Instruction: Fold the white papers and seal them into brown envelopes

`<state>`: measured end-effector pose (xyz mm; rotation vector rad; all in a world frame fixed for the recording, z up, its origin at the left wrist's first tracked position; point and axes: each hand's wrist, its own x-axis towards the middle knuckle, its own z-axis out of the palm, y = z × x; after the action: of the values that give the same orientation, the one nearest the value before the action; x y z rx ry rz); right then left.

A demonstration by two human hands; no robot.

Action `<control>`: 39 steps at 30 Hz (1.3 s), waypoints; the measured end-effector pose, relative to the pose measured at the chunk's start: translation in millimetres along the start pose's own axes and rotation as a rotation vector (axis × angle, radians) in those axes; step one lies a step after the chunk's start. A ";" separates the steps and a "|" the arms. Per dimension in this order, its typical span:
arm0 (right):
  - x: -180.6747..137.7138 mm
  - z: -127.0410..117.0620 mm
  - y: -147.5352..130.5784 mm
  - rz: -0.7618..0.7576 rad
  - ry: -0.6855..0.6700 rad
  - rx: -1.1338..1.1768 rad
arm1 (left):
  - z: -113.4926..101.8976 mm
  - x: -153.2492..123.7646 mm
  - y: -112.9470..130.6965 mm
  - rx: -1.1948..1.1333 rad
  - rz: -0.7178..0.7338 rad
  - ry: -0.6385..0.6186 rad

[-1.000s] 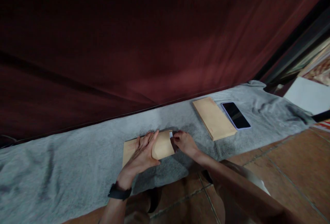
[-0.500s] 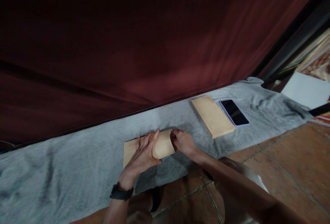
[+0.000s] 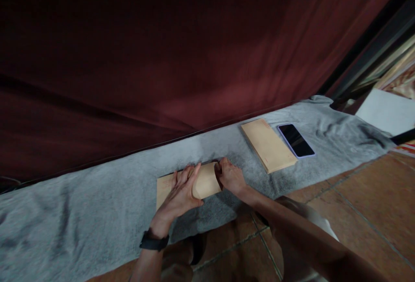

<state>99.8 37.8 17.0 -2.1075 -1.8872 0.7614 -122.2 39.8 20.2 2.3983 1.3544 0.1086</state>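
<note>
A brown envelope (image 3: 205,182) lies on a grey towel (image 3: 81,213) spread over the floor. My left hand (image 3: 180,193) rests flat on the envelope, fingers stretched out, a black band on its wrist. My right hand (image 3: 229,175) is at the envelope's right end, fingers curled and pressed against that edge. Whether anything sits between those fingers is hidden.
A stack of brown envelopes (image 3: 268,145) lies on the towel to the right, with a dark phone (image 3: 295,140) beside it. A dark red curtain (image 3: 162,57) hangs behind. White paper (image 3: 385,111) sits at far right. Brown floor tiles (image 3: 356,204) run along the near side.
A small white strip seen at my right fingertips a second ago no longer shows. My right hand has closed in against the envelope's right end. The left hand stays put.
</note>
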 end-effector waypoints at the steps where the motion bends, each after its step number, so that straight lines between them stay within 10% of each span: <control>1: 0.0 0.0 0.3 0.002 0.013 0.014 | 1.0 -0.3 -1.0 0.008 0.010 0.013; 10: 17.1 1.9 15.4 -0.026 -0.050 0.256 | -7.6 2.0 5.3 0.140 0.133 0.133; 14: 25.4 0.9 24.3 0.017 -0.114 0.815 | -12.4 3.2 5.6 0.126 0.107 0.238; 21: 19.7 7.8 31.6 0.110 -0.101 1.201 | 10.8 14.8 19.0 -0.513 -0.242 0.629; 28: 0.4 20.0 23.8 0.143 -0.103 1.351 | 31.5 7.9 71.8 -1.466 -0.586 0.381; 39: -19.8 8.9 27.8 0.054 -0.248 1.138 | 29.4 1.1 69.3 -1.605 -0.493 0.385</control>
<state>118.3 12.5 0.7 -1.3380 -0.9907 1.6419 -58.1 0.3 18.2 0.7021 1.1440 1.0641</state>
